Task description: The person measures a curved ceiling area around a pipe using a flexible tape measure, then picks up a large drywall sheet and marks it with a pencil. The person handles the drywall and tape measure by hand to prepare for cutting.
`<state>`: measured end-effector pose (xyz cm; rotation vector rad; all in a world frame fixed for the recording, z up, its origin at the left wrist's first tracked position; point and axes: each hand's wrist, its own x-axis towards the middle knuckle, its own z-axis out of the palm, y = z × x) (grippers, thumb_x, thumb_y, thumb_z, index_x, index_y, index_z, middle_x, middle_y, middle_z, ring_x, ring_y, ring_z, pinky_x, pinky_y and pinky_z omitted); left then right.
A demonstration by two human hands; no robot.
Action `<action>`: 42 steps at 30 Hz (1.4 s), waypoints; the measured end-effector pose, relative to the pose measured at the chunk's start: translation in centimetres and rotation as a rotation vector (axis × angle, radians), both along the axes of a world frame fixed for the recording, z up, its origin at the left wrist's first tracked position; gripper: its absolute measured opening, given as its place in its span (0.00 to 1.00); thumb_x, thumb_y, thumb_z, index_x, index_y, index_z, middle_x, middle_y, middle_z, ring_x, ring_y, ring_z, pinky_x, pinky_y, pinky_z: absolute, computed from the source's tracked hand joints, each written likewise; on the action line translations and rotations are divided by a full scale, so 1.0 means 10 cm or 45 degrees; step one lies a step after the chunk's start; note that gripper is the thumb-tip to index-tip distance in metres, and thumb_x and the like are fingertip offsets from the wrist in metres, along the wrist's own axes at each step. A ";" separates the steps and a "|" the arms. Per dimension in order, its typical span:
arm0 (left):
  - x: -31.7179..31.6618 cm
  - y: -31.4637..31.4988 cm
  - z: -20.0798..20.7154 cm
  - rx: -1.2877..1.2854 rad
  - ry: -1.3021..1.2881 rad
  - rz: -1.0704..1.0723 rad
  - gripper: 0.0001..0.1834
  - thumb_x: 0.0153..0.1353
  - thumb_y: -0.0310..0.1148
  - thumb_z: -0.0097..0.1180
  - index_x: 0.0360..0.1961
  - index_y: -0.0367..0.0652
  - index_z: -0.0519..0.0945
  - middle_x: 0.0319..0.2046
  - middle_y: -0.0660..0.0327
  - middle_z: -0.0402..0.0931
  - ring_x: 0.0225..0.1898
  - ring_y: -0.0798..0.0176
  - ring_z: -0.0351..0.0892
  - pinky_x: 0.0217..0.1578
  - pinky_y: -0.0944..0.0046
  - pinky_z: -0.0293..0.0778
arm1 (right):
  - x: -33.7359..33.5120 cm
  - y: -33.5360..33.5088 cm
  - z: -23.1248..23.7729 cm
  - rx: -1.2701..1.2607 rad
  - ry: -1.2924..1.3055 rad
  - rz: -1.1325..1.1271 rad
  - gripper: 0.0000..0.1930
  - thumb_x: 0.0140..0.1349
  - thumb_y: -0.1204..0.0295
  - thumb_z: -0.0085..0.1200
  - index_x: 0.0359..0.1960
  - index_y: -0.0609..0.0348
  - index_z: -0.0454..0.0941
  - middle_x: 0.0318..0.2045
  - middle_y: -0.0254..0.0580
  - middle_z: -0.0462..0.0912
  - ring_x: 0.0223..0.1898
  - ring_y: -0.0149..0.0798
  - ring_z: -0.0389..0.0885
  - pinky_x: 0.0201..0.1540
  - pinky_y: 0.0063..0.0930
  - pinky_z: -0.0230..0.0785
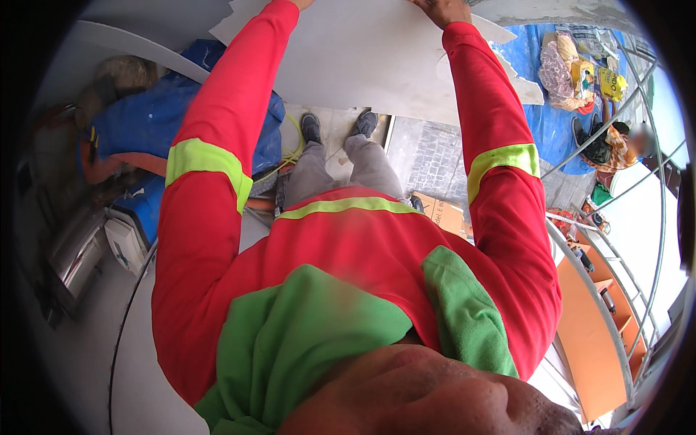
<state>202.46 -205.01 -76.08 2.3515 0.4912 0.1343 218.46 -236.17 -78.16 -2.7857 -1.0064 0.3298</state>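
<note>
A large pale sheet of board (362,61) with ragged, broken side edges spreads out in front of me, between my raised arms. My left hand (303,3) only just shows at the upper edge, beyond the red sleeve; its fingers are out of the picture. On the right, my right hand (444,11) overlaps the board near the top. Most of its fingers are cut off by the picture's edge, so whether it grips the board or only rests against it is unclear.
Blue tarpaulin (156,119) covers things at left, near a yellow hose (296,141). By my legs stands a cardboard box (444,214). Paving (435,159) runs right to a blue sheet (535,61) with bundles. Beyond metal poles (658,170) is another person (616,152); an orange cabinet (591,344) stands nearer.
</note>
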 end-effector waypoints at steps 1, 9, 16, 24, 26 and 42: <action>-0.22 0.02 0.04 0.097 -0.111 -0.004 0.27 0.71 0.55 0.53 0.53 0.41 0.79 0.52 0.43 0.81 0.55 0.40 0.79 0.58 0.47 0.72 | 0.05 0.02 -0.02 -0.015 0.080 -0.036 0.31 0.65 0.35 0.52 0.45 0.49 0.87 0.41 0.52 0.88 0.46 0.58 0.86 0.49 0.52 0.77; -3.00 -0.51 -0.94 -0.047 0.195 0.167 0.21 0.67 0.47 0.63 0.48 0.40 0.81 0.46 0.51 0.84 0.49 0.46 0.83 0.51 0.51 0.77 | 0.20 0.02 -0.03 -0.049 0.016 0.095 0.31 0.60 0.36 0.59 0.53 0.47 0.85 0.47 0.55 0.87 0.51 0.59 0.85 0.53 0.51 0.76; -5.77 -1.33 -1.62 -0.592 1.173 0.180 0.34 0.65 0.64 0.56 0.47 0.39 0.83 0.45 0.45 0.85 0.49 0.43 0.84 0.52 0.49 0.77 | 0.16 0.10 0.14 0.066 -0.018 0.167 0.26 0.56 0.42 0.67 0.46 0.49 0.86 0.42 0.53 0.88 0.47 0.58 0.86 0.51 0.49 0.78; -6.08 -1.21 -1.75 -0.895 1.110 0.221 0.49 0.66 0.75 0.42 0.56 0.32 0.81 0.51 0.44 0.84 0.59 0.47 0.81 0.60 0.51 0.71 | -1.11 -0.36 0.20 0.627 -0.497 0.116 0.24 0.57 0.53 0.72 0.51 0.49 0.83 0.49 0.43 0.85 0.50 0.51 0.82 0.54 0.42 0.75; -5.85 -1.12 -1.58 -0.823 1.146 0.071 0.46 0.68 0.71 0.44 0.59 0.32 0.79 0.53 0.47 0.83 0.61 0.51 0.79 0.62 0.56 0.70 | -1.96 -0.85 -0.03 0.523 0.203 -0.094 0.23 0.60 0.55 0.71 0.53 0.51 0.83 0.46 0.42 0.87 0.48 0.44 0.86 0.51 0.37 0.78; -3.13 -0.97 3.39 -1.000 -1.420 -1.156 0.30 0.76 0.32 0.48 0.74 0.74 0.62 0.54 0.49 0.79 0.51 0.44 0.85 0.54 0.45 0.78 | -5.43 -2.15 -0.49 0.277 1.501 -1.248 0.30 0.68 0.47 0.58 0.59 0.60 0.80 0.39 0.39 0.86 0.34 0.34 0.84 0.33 0.32 0.80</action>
